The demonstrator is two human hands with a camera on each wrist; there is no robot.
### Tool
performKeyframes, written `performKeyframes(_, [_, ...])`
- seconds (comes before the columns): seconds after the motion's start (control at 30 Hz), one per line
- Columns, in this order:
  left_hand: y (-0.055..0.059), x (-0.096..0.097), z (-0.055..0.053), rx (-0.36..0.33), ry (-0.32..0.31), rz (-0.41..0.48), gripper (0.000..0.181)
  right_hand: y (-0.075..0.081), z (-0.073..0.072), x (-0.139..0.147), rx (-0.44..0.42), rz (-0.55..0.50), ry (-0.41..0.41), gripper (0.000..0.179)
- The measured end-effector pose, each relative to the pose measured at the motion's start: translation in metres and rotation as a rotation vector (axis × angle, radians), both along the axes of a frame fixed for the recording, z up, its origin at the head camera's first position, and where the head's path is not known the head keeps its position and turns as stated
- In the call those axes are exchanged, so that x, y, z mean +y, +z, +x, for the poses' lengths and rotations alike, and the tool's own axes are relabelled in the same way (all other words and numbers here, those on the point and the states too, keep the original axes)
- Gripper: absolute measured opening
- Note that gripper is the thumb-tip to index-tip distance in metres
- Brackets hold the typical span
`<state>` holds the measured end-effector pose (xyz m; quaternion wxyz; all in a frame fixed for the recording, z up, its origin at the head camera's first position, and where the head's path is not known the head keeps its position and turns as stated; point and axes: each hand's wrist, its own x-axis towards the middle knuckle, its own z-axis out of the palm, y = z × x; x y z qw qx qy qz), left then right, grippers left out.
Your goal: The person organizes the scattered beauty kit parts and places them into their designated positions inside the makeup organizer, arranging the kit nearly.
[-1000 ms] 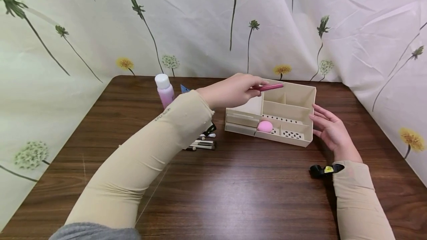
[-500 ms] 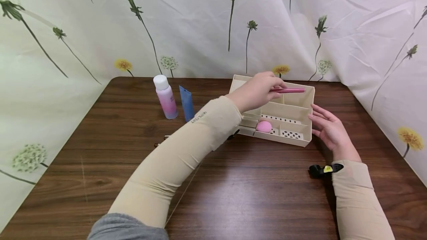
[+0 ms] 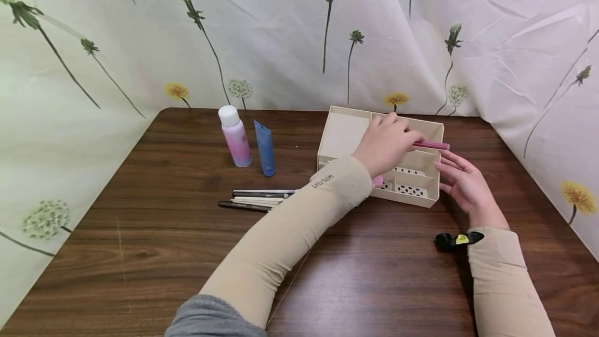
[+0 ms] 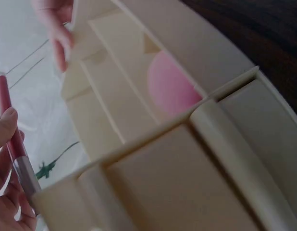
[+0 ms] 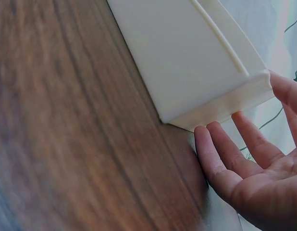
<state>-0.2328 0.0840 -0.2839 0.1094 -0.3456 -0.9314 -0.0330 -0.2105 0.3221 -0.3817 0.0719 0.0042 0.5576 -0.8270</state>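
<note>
My left hand [image 3: 387,142] is over the cream desktop organizer [image 3: 346,131], pinching a makeup brush [image 3: 435,145] between thumb and fingers. In the left wrist view the makeup brush [image 4: 15,137] shows a pink-red handle and a silver ferrule; its bristle end is hidden. The brush's pink end points right, above the organizer's right edge. My right hand [image 3: 465,186] has its fingers spread loosely, fingertips against the organizer's right side wall [image 5: 225,103]. A pink makeup sponge [image 4: 172,86] lies in a front compartment, mostly covered by the left hand in the head view.
Left of the organizer stand a pink-and-white bottle [image 3: 236,142] and a blue tube [image 3: 265,150]. Several makeup brushes [image 3: 255,201] lie on the dark wooden table [image 3: 140,233], partly behind the left sleeve. A flowered cloth [image 3: 281,35] hangs along the table's back edge.
My left hand has moved rightward and slightly down over the organizer, carrying the makeup brush. The blue tube and the brushes on the table have come into fuller view. The right hand stays put.
</note>
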Motion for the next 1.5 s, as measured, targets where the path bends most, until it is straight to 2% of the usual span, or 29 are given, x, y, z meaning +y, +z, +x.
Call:
performKeyframes(0.3, [-0.021, 0.017, 0.001, 0.086, 0.003, -0.237, 0.032, -0.001, 0.001, -0.001, -0.006, 0.003, 0.005, 0.036])
performKeyframes(0.5, [-0.036, 0.028, 0.006, 0.093, 0.023, -0.299, 0.031, -0.002, 0.001, 0.000, 0.004, 0.013, 0.028, 0.039])
performKeyframes(0.7, [-0.047, 0.036, 0.008, 0.098, 0.039, -0.308, 0.030, -0.003, 0.003, 0.002, 0.019, 0.002, 0.021, 0.038])
performKeyframes(0.9, [-0.057, 0.036, 0.009, 0.100, 0.063, -0.265, 0.028, -0.004, 0.003, 0.001, 0.019, 0.005, 0.026, 0.038])
performKeyframes(1.07, [-0.066, 0.034, 0.006, 0.091, 0.119, -0.247, 0.029, -0.004, 0.003, 0.000, 0.005, 0.028, 0.000, 0.038])
performKeyframes(1.17, [-0.070, 0.034, 0.005, 0.116, 0.150, -0.237, 0.028, -0.003, 0.003, 0.000, 0.000, 0.028, -0.007, 0.038])
performKeyframes(1.5, [-0.073, 0.033, 0.004, 0.183, 0.182, -0.233, 0.027, -0.001, 0.001, -0.002, 0.009, 0.025, 0.003, 0.037])
